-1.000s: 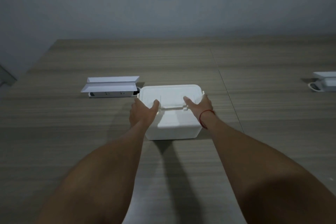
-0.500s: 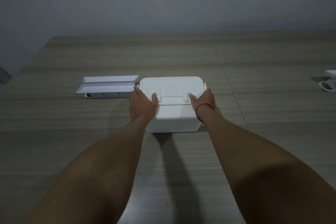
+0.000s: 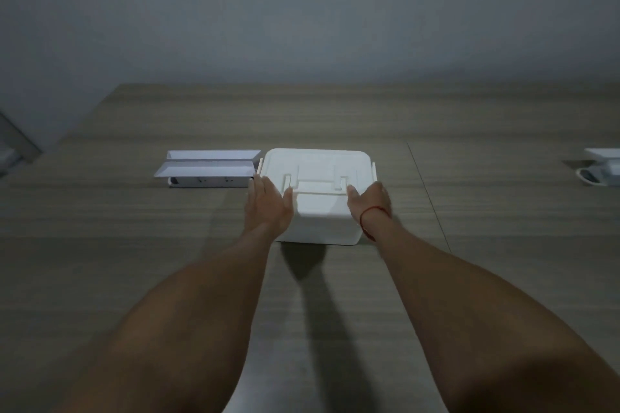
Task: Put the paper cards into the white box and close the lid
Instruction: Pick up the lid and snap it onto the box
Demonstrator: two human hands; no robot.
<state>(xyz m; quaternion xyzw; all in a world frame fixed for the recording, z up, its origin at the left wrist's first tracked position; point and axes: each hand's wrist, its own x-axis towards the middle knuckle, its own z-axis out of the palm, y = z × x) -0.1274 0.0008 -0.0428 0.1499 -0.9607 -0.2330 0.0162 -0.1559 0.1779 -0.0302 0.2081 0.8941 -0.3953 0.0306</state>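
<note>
The white box (image 3: 322,216) stands on the wooden table (image 3: 134,261) straight ahead, its lid (image 3: 315,163) lying flat on top. My left hand (image 3: 266,206) clasps the box's near left corner, thumb resting on the lid's front edge. At the near right corner my right hand (image 3: 370,201), a red string around its wrist, grips the same way. Two long white paper cards (image 3: 208,164) lie just left of the box, touching neither hand. The inside of the box is hidden.
The cards rest on a white power strip (image 3: 204,182). A white and grey object (image 3: 600,171) sits at the table's far right edge of view. A grey wall rises behind the table. A seam (image 3: 426,191) runs through the tabletop right of the box.
Both hands have slid from the lid's top toward the box's front corners, and the lid now sits lower and flatter. The cards have not moved.
</note>
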